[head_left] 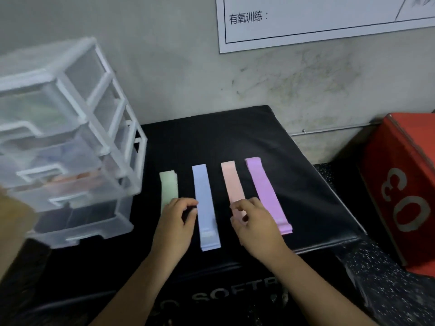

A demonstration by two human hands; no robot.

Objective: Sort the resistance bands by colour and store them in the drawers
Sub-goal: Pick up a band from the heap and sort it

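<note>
four bands lie side by side on the black pad (235, 132), each running 12 to 6 o'clock. order from 9 to 3 o'clock: green band (168, 187), blue band (204, 203), peach band (233, 182), purple band (266, 191). the drawer unit (77, 128) stands at 9 o'clock of the row, all drawers pushed in. left hand (175, 224): fingers curled over the green band's 6 o'clock end; grasp cannot be told. right hand (256, 229): thumb and forefinger pinch the peach band's 6 o'clock end. a red box (400, 184) stands at 3 o'clock.

Green band (168, 187), blue band (203, 196), peach band (233, 182), purple band (266, 191), parallel strips beside translucent drawers (98, 142)
</note>
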